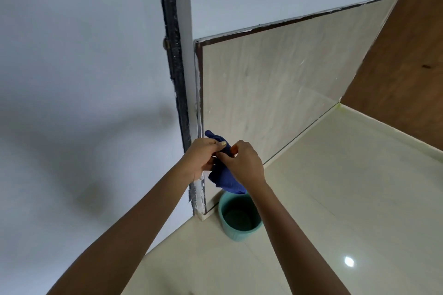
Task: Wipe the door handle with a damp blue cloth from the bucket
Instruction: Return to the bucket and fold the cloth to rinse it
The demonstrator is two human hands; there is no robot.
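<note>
Both my hands hold a dark blue cloth (224,178) in front of me, bunched between them. My left hand (203,155) grips its upper end, with a corner of cloth sticking up past the thumb. My right hand (244,163) pinches the cloth from the right side, and the rest hangs below. Directly under the cloth, a teal bucket (233,232) stands on the floor against the wall corner. Its inside looks dark. No door handle is in view.
A white wall fills the left, with a dark rough vertical strip (176,74) at its edge. Beige wall tiles (275,93) sit behind the bucket. A brown wooden panel (407,67) stands at the right. The glossy cream floor (335,211) spreads to the right.
</note>
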